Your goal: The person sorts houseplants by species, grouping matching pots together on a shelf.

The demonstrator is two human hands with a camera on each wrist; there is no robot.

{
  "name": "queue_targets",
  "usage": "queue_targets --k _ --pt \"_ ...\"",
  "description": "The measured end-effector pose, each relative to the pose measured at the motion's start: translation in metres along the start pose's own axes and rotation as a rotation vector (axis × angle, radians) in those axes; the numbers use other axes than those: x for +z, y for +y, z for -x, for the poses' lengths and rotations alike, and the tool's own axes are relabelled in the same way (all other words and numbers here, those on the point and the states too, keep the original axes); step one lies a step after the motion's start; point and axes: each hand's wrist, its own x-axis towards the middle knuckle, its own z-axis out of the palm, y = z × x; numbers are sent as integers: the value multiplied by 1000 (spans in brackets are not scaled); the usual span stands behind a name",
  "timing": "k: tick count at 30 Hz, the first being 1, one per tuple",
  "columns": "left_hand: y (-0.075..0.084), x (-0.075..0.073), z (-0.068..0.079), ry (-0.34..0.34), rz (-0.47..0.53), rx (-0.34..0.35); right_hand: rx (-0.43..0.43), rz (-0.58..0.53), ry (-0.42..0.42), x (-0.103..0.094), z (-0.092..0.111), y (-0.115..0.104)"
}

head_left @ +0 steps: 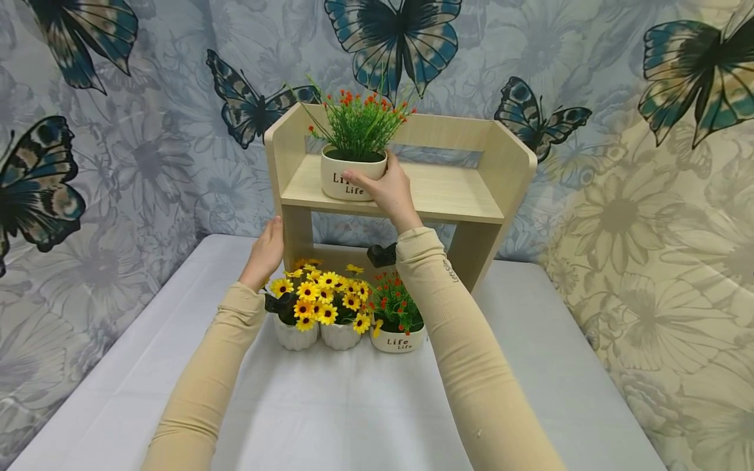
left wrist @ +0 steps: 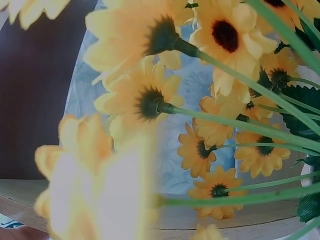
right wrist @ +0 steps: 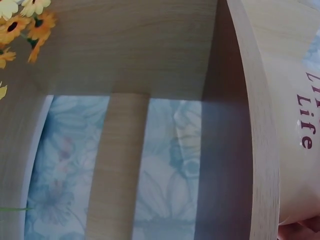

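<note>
On the upper board of a light wooden shelf [head_left: 450, 190] stands a white oval pot with red-flowered greenery [head_left: 353, 176], lettered "Life". My right hand [head_left: 389, 190] grips that pot at its right side, thumb across the front; in the right wrist view the pot [right wrist: 300, 165] shows at the right edge. Against the outside of the shelf's left panel, my left hand [head_left: 266, 254] rests with its fingers fairly straight. Yellow flowers [left wrist: 220, 135] fill the left wrist view and hide most of that hand.
Before the shelf, on the white-covered table [head_left: 353, 412], stand two white pots of yellow flowers [head_left: 341, 336] and a second "Life" pot with red flowers [head_left: 397, 340]. Behind hangs a butterfly-patterned cloth [head_left: 165, 163]. Black wrist cameras sit close to the flowers.
</note>
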Motion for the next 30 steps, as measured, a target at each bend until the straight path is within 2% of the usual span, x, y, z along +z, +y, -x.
queue_targets --k 5,9,13,18,30 --pt "0 0 -1 2 2 4 28 10 -37 -1 1 -2" --pt "0 0 -1 1 5 1 44 -50 -31 -6 6 0" --pt "-1 0 -1 0 3 4 5 -156 -9 -13 14 4" --pt "-3 -1 1 -4 -9 10 -77 -225 -40 -24 26 10" --pt "-5 0 -2 3 4 28 -259 -68 11 -54 73 14"
